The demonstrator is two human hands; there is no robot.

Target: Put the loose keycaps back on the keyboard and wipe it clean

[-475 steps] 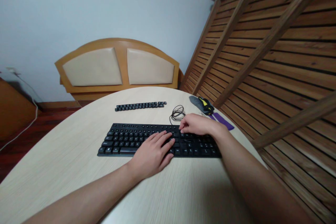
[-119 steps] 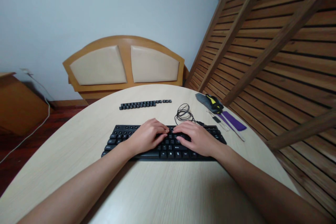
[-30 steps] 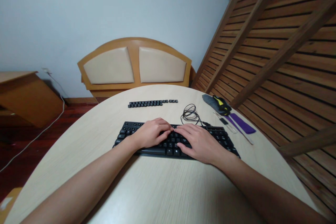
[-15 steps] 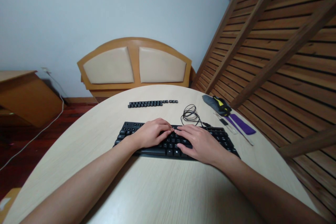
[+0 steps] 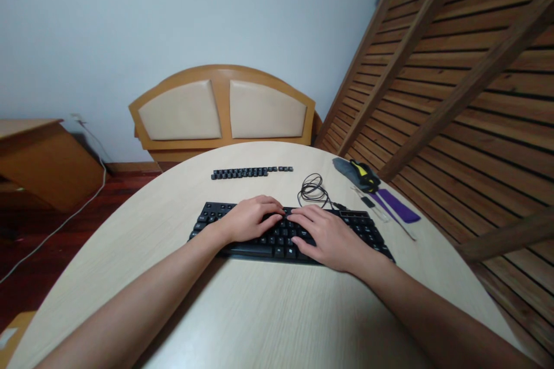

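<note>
A black keyboard (image 5: 251,250) lies flat on the table, its long side towards me. My left hand (image 5: 251,219) rests over its middle, fingers stretched to the right and the thumb a little apart from them. From the other side my right hand (image 5: 326,236) lies on the keys, fingers extended and thumb spread below. The fingertips of both hands nearly meet near the upper rows. What lies under the fingertips is hidden. Behind the keyboard, loose black keycaps (image 5: 240,173) stand in two neat rows, with several more in line to the right.
A coiled black cable (image 5: 311,188) lies behind the keyboard. To the right are a purple flat-ended tool (image 5: 399,206), a small dark-headed tool (image 5: 367,201) and a black-and-yellow item (image 5: 365,176) on something grey. The round table (image 5: 259,311) stands before a headboard (image 5: 223,109); wooden slats (image 5: 467,98) lean at right.
The view has shifted very slightly. Both hands stay at nearly the same place on the keyboard; their fingertips have moved barely, if at all.
</note>
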